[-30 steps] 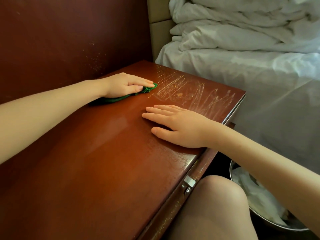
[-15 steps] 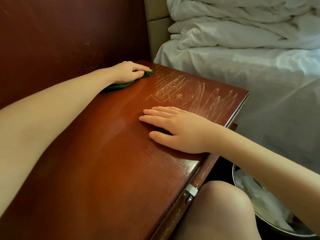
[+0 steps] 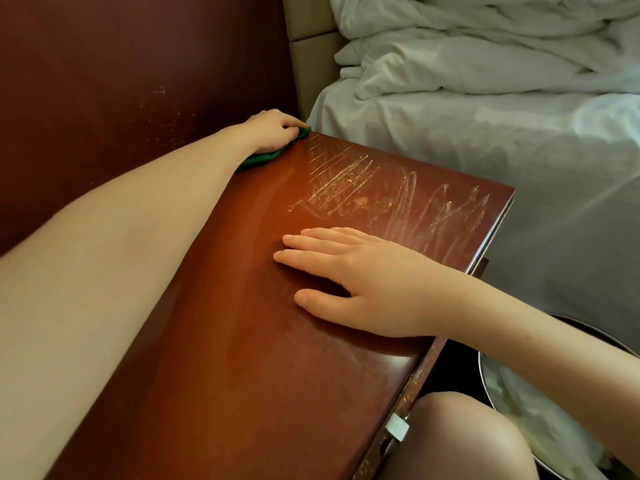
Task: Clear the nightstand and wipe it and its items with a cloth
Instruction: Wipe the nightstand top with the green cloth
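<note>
The nightstand (image 3: 249,358) has a glossy red-brown top with nothing standing on it; pale scratchy smears mark its far right part. My left hand (image 3: 273,131) presses a green cloth (image 3: 263,157) onto the top's far back corner, fingers curled over it, right by the wall panel. Only a strip of the cloth shows under that hand. My right hand (image 3: 360,282) lies flat on the top near its right edge, fingers straight and spread, holding nothing.
A dark red wall panel (image 3: 121,98) rises behind the nightstand. A bed with rumpled white sheets (image 3: 485,109) lies to the right. A metal bin (image 3: 540,427) with white waste stands below right, beside my knee (image 3: 457,441).
My left hand has slid the green cloth away from me, from the middle of the top to its far back corner. My right hand has stayed flat in place.
</note>
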Available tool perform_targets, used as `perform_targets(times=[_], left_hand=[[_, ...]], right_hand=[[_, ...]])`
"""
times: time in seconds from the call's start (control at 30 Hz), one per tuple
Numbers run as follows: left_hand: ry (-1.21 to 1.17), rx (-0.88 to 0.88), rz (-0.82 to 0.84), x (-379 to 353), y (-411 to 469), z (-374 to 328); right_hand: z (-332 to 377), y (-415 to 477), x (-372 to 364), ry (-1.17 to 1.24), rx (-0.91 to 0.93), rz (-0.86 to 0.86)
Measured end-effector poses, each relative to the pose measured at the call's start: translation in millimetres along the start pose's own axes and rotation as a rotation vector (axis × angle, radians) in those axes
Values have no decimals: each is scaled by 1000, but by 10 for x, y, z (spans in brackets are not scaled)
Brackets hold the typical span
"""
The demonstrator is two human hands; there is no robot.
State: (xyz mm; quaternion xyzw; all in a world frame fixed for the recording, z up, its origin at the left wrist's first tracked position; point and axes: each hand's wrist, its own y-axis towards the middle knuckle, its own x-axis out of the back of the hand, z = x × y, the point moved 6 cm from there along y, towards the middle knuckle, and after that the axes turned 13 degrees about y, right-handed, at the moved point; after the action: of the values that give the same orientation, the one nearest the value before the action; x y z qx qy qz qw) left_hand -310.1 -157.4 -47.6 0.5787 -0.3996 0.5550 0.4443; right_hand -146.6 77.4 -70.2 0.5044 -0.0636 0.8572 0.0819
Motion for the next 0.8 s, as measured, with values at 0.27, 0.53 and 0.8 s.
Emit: perform_targets(times=[0.27, 0.53, 0.8], left_hand=[[1, -25, 54, -18, 105, -16], [5, -91, 48, -13, 26, -58], [-18, -147, 66, -10, -98, -73]], right_hand=[[6, -2, 4, 10, 8, -2], [3, -3, 3, 15, 0, -1], [6, -4, -1, 3, -8, -9]])
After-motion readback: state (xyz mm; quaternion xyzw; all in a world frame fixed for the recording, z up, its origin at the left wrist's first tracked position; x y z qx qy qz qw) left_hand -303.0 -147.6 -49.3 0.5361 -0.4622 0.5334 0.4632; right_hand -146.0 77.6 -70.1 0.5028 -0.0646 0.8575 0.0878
